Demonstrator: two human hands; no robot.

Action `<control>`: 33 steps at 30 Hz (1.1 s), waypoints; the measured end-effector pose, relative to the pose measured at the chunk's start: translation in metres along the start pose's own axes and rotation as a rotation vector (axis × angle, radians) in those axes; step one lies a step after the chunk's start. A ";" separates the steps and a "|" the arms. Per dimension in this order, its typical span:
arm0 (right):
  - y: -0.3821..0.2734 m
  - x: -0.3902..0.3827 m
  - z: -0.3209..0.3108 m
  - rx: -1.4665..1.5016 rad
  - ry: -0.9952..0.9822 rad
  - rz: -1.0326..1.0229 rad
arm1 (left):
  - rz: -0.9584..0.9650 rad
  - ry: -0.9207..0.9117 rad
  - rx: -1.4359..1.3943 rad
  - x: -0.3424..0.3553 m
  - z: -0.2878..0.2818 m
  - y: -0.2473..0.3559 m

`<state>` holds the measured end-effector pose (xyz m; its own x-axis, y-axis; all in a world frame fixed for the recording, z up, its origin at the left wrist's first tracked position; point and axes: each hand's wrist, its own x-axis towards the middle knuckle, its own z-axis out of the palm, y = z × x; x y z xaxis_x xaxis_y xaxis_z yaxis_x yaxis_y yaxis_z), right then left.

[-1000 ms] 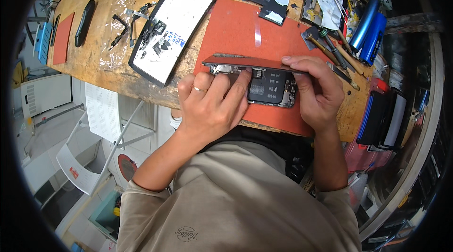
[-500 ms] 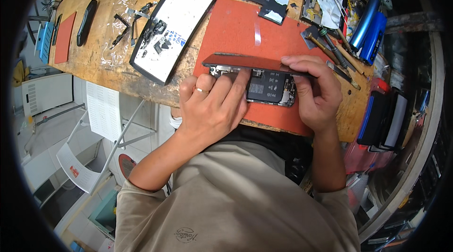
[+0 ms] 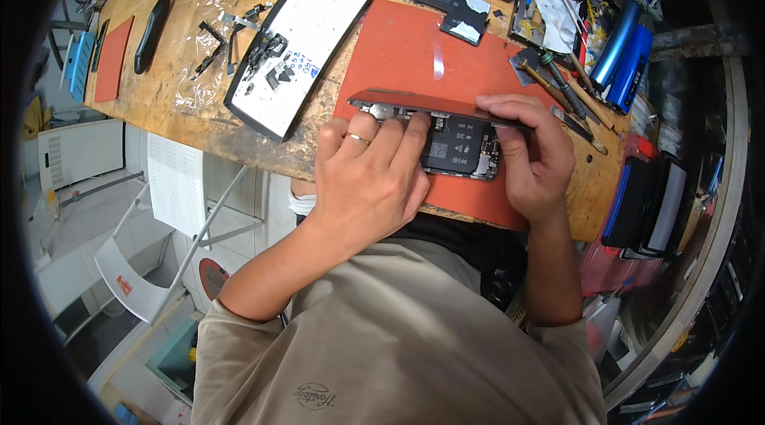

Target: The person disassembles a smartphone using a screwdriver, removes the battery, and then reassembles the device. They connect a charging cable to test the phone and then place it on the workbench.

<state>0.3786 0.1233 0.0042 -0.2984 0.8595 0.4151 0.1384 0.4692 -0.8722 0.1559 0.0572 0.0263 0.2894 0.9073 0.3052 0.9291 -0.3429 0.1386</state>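
Pinching raised panel point(image 3: 454, 109) of opened phone point(image 3: 453, 146) on red mat point(image 3: 390, 47): right hand point(image 3: 540, 160).
Left hand point(image 3: 368, 168), fingers bent, partly blocks phone's interior; grip unclear. White tray point(image 3: 323, 15) holds small black parts point(image 3: 269, 49); tools point(image 3: 564, 84) lie right.

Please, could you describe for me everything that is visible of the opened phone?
The opened phone lies lengthwise across the orange-red mat. Its dark, shallow body holds a flat black battery with pale markings; small silvery, metal-looking parts show toward both ends. A thin, dark, glossy-looking panel stands tilted up along the far long side. The right hand grips the panel's right end; fingers of the left hand reach inside, hiding much of the left half.
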 end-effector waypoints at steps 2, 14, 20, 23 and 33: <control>0.002 0.000 -0.001 -0.013 -0.011 -0.011 | 0.005 0.079 0.002 -0.005 0.002 -0.001; 0.005 -0.001 -0.004 0.071 -0.008 0.063 | -0.055 0.240 0.007 -0.009 0.006 -0.016; 0.006 0.000 -0.009 0.101 -0.042 0.111 | -0.048 0.231 0.017 -0.011 0.006 -0.017; 0.008 0.001 -0.006 0.132 -0.034 0.075 | -0.026 0.245 0.022 -0.010 0.009 -0.019; 0.013 0.002 -0.009 0.195 -0.053 0.039 | 0.013 0.240 0.021 -0.009 0.013 -0.017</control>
<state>0.3882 0.1327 -0.0042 -0.3465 0.8619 0.3703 -0.0331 0.3833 -0.9230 0.1403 0.0580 0.0092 0.2404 0.8184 0.5220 0.9310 -0.3465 0.1144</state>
